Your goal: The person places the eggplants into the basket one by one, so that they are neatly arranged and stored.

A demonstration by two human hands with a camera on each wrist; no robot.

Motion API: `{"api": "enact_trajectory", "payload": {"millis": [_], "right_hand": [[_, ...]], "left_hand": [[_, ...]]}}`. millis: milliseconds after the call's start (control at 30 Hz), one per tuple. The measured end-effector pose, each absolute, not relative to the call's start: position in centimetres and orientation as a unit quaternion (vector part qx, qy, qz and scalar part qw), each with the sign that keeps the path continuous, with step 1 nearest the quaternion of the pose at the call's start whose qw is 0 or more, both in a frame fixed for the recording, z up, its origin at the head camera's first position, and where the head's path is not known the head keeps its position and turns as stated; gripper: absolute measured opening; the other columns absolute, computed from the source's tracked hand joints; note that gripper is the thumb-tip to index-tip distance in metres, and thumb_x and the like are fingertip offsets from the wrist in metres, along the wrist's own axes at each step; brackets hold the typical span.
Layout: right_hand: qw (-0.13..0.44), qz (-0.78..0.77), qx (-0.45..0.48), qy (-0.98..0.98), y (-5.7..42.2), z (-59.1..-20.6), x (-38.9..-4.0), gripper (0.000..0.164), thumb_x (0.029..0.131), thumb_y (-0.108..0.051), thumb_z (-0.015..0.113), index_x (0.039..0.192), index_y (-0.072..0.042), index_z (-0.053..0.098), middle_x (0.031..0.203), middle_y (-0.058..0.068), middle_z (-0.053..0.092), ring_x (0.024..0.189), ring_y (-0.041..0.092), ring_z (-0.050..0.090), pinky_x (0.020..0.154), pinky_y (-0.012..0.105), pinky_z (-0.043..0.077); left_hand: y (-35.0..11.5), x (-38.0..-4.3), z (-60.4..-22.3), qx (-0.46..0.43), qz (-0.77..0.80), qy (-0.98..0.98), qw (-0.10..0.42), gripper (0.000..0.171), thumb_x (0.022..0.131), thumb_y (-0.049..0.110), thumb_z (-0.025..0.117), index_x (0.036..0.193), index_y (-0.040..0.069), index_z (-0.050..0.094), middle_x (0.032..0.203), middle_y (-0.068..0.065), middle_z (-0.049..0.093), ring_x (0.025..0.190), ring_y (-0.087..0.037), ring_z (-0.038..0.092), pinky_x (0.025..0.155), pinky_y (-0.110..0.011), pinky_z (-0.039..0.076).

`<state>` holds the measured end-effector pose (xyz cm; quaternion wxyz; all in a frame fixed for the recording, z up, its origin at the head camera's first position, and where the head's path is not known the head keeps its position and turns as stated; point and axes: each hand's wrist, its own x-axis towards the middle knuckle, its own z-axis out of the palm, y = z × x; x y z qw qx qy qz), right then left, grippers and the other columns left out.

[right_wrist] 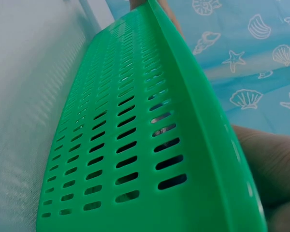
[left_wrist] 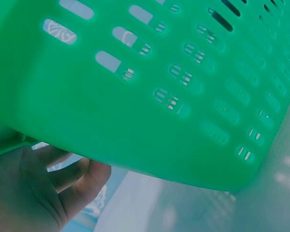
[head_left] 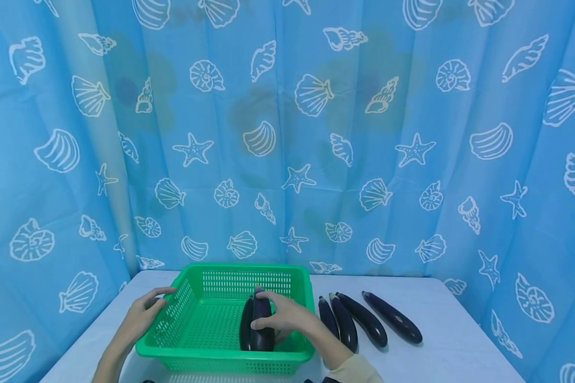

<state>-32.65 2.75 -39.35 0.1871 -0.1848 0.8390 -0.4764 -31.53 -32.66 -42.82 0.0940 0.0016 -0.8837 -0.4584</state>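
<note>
My right hand (head_left: 286, 313) reaches into a green plastic basket (head_left: 206, 352) and grips a dark purple eggplant (head_left: 262, 339), thumb and fingers on either side of it. A second eggplant (head_left: 245, 331) lies against it on the left, inside the basket. At the basket's left side, my left hand (head_left: 141, 315) holds the rim. In the left wrist view its curled fingers (left_wrist: 89, 186) show just under the rim. The right wrist view has the basket's slotted wall (right_wrist: 106, 140) in front, with part of the right hand (right_wrist: 275, 169) behind the rim; the held eggplant is mostly hidden there.
Several eggplants lie on the white table (head_left: 441, 340) to the right of the basket, the farthest right one (head_left: 393, 316) slanting apart from the others. A blue curtain (head_left: 287, 213) with white shell prints hangs behind the table and along both sides.
</note>
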Motion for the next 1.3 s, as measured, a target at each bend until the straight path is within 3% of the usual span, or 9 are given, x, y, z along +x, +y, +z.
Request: {"api": "enact_trajectory", "payload": {"millis": [167, 633, 867, 1100, 1300], "right_hand": [[0.197, -0.476, -0.181, 0.838, 2.66, -39.59, -32.99, 0.071, 0.085, -0.023, 0.077, 0.147, -0.018, 0.042, 0.137, 0.020, 0.048, 0.077, 0.030, 0.069, 0.061, 0.049, 0.065], [0.207, -0.452, -0.172, 0.850, 2.16, -39.39, -32.73, 0.069, 0.086, -0.024, 0.075, 0.147, -0.016, 0.043, 0.140, 0.021, 0.046, 0.080, 0.031, 0.069, 0.063, 0.047, 0.066], [0.197, -0.445, -0.176, 0.856, 2.11, -39.68, -32.76, 0.066, 0.086, -0.023, 0.076, 0.145, -0.013, 0.046, 0.139, 0.022, 0.048, 0.095, 0.034, 0.067, 0.064, 0.048, 0.065], [0.199, -0.446, -0.170, 0.856, 2.01, -39.74, -32.61, 0.065, 0.086, -0.022, 0.075, 0.144, -0.012, 0.047, 0.137, 0.022, 0.048, 0.084, 0.031, 0.069, 0.062, 0.048, 0.065], [0.202, -0.446, -0.165, 0.856, 1.97, -39.71, -32.63, 0.065, 0.087, -0.022, 0.075, 0.144, -0.012, 0.046, 0.136, 0.022, 0.049, 0.085, 0.031, 0.068, 0.062, 0.049, 0.065]], "left_hand": [[-32.63, -31.43, -42.80, -0.001, -0.460, -0.883, 0.095, 0.042, 0.105, 0.029, 0.046, 0.140, 0.008, 0.053, 0.134, -0.027, 0.058, 0.109, -0.031, 0.065, 0.089, -0.046, 0.059], [-32.52, -31.39, -42.51, 0.004, -0.457, -0.884, 0.095, 0.040, 0.104, 0.025, 0.047, 0.139, 0.008, 0.054, 0.124, -0.023, 0.065, 0.097, -0.018, 0.066, 0.078, -0.030, 0.057], [-32.51, -31.28, -42.62, 0.002, -0.461, -0.882, 0.094, 0.040, 0.104, 0.024, 0.046, 0.140, 0.008, 0.054, 0.126, -0.024, 0.063, 0.098, -0.019, 0.066, 0.079, -0.032, 0.058], [-32.45, -31.16, -42.64, 0.004, -0.468, -0.879, 0.092, 0.040, 0.104, 0.024, 0.046, 0.140, 0.008, 0.053, 0.125, -0.024, 0.064, 0.096, -0.019, 0.066, 0.079, -0.031, 0.058], [-32.52, -31.30, -42.71, 0.000, -0.464, -0.881, 0.092, 0.041, 0.104, 0.026, 0.046, 0.140, 0.007, 0.053, 0.125, -0.024, 0.064, 0.096, -0.019, 0.067, 0.078, -0.032, 0.058]]}}
